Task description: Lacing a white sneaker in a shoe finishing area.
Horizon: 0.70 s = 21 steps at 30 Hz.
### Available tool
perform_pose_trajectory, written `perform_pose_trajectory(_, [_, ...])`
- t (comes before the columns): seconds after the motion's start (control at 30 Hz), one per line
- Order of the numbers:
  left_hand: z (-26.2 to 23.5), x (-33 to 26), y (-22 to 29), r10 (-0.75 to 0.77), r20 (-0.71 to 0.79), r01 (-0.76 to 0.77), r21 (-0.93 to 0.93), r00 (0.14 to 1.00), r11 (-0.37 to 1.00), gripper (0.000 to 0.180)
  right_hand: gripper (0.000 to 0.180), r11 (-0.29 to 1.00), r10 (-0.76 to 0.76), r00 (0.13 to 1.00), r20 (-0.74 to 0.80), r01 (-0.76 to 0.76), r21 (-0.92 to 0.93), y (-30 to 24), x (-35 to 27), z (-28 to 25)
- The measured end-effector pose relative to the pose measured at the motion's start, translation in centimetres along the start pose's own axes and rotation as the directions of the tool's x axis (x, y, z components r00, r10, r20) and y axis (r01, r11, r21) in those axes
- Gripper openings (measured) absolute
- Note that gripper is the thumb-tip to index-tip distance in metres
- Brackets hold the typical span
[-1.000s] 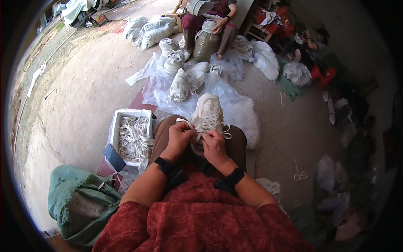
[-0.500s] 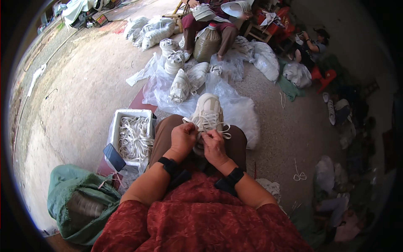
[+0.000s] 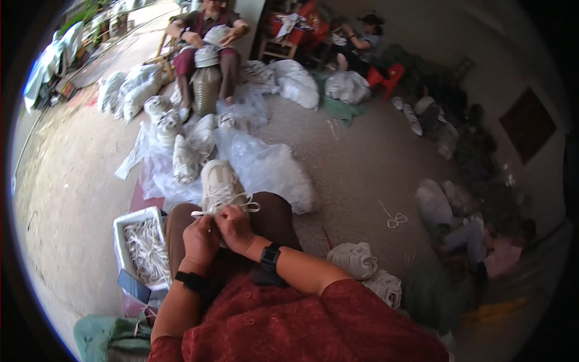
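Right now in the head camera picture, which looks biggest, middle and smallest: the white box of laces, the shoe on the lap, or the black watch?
1. White box of laces, biggest.
2. Shoe: nearly as big, so that order is unsure.
3. Black watch, clearly smallest.

Concrete floor [image 3: 362,151] carries it all. White foam box [image 3: 123,223] of laces sits on it just left of my knee. Clear plastic sheet [image 3: 265,169] lies right in front of the box w/ white shoes [image 3: 184,160] piled on it. Beyond the sheet, stuffed white bags [image 3: 129,87]. A loose lace [image 3: 393,217] lies well to the right of the box; two more shoes [image 3: 365,268] nearer me on that side. Green bag [image 3: 102,338] behind the box.
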State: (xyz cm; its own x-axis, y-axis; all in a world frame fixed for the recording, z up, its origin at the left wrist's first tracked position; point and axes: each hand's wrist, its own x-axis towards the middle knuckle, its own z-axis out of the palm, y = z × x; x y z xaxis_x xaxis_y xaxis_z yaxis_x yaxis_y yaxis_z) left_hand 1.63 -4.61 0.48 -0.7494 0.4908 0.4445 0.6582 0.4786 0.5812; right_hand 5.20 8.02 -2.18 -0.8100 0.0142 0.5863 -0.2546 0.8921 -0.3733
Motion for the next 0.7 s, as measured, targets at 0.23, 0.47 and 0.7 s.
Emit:
perform_pose_trajectory(0.23, [1.4, 0.2, -1.7, -0.137, -0.015, 0.132, -0.178, 0.99, 0.975, 0.011, 0.008, 0.998, -0.01, 1.0, -0.004, 0.009, -0.065, -0.5, 0.3, -0.9])
perform_pose_trajectory(0.47, [1.3, -0.1, -1.7, -0.25, -0.049, 0.225, -0.298, 0.967, 0.928, 0.037, 0.01, 0.965, -0.262, 0.847, 0.463, 0.248, 0.092, 0.9, -4.2, -4.2])
perform_pose_trajectory(0.7, [0.5, -2.7, -3.7, -0.352, -0.03, 0.279, -0.55, 0.935, 0.787, 0.041, 0.021, 0.965, 0.057, 0.872, 0.485, 0.076, -0.249, 1.2, -5.4, -0.2])
